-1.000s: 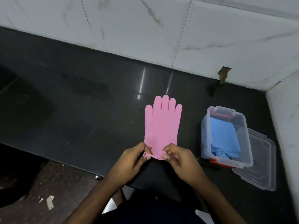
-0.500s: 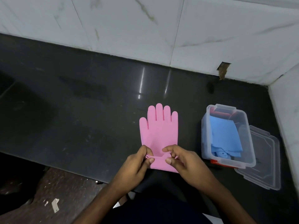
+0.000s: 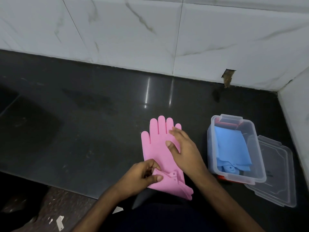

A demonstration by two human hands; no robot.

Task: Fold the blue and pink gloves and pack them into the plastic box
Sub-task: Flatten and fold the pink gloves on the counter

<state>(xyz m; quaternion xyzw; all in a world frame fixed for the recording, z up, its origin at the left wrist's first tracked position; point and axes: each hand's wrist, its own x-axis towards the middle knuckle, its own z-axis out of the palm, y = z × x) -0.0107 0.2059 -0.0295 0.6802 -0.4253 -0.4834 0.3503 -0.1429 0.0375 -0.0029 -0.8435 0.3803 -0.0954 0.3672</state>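
Note:
A pink glove [image 3: 156, 143] lies flat on the black counter [image 3: 87, 131], fingers pointing away from me. My left hand [image 3: 143, 174] pinches its cuff at the near edge. My right hand [image 3: 184, 148] rests flat and open on the glove's palm and finger area. To the right stands a clear plastic box [image 3: 255, 174] with a folded blue glove [image 3: 231, 146] inside, over something red at the far end.
The box's clear lid [image 3: 275, 174] lies on the counter to the right of the box, close to the side wall. White marble tiles [image 3: 150, 34] back the counter. The counter's front edge runs just below my hands; the floor [image 3: 41, 213] shows at lower left.
My right hand let go of the cuff and moved forward onto the glove's palm. The left hand keeps its pinch on the cuff. The glove has slid nearer to me.

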